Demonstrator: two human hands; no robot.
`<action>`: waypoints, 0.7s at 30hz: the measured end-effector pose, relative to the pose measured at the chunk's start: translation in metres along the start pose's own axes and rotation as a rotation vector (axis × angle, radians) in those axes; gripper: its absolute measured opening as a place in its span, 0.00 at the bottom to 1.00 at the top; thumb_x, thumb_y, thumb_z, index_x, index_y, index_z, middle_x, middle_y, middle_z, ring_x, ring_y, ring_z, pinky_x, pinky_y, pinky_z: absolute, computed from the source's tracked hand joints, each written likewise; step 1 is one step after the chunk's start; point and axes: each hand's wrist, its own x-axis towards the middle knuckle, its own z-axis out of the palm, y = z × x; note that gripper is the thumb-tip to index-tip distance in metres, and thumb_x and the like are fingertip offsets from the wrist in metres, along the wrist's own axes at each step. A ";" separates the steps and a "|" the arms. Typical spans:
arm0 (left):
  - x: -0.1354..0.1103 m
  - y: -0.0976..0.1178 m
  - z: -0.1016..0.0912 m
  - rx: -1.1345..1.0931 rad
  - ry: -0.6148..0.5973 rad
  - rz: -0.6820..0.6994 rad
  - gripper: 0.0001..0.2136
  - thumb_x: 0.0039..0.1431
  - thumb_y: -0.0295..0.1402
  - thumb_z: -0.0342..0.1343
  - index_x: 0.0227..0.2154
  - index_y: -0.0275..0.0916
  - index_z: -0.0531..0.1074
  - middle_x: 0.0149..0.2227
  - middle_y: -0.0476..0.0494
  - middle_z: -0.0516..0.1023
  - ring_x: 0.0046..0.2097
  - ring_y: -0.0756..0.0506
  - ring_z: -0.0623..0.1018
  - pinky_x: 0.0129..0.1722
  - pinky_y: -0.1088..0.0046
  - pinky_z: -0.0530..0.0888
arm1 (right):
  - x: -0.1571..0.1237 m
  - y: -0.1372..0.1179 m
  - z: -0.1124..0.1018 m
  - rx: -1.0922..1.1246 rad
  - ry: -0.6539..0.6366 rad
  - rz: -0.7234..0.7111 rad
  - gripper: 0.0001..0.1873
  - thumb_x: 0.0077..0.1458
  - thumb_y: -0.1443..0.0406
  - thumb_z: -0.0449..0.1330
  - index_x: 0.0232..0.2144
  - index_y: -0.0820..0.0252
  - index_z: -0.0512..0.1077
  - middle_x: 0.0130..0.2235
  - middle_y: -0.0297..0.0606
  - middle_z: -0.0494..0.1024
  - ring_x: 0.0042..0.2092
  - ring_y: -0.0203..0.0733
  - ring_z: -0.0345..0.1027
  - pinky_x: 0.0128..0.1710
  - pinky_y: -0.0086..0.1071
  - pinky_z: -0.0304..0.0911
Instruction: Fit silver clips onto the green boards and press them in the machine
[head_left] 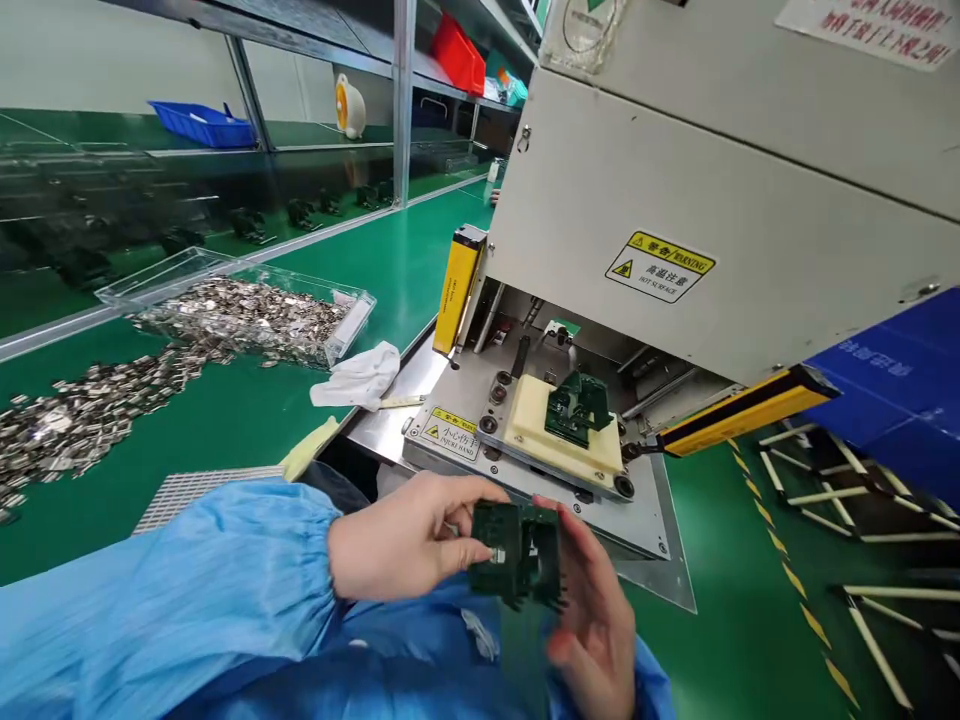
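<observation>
In front of my body I hold a dark green moulded plastic part (517, 552) with slots and short prongs along its lower edge. My left hand (409, 535) is closed on its left side, the thumb beside a small shiny metal piece on its face. Round the right side curl the fingers of my right hand (600, 610), whose thumb is smeared by motion. Beyond my hands, a similar dark green part (577, 405) sits on the cream fixture block (525, 420) in the press (690, 200).
Yellow sensor bars (456, 290) flank the press opening. On the green bench, a clear tray (349, 325) holds many small metal pieces, with a loose pile (82, 420) beside it. A white glove (360, 375) lies by the press. Pale tube racks (832, 490) stand at right.
</observation>
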 end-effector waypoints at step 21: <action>0.038 0.056 -0.066 0.284 0.371 0.288 0.29 0.44 0.37 0.66 0.52 0.38 0.68 0.47 0.41 0.76 0.46 0.41 0.77 0.47 0.63 0.76 | 0.133 0.011 -0.081 -0.426 0.090 -0.080 0.31 0.51 0.57 0.66 0.55 0.57 0.65 0.46 0.42 0.76 0.45 0.46 0.70 0.47 0.41 0.66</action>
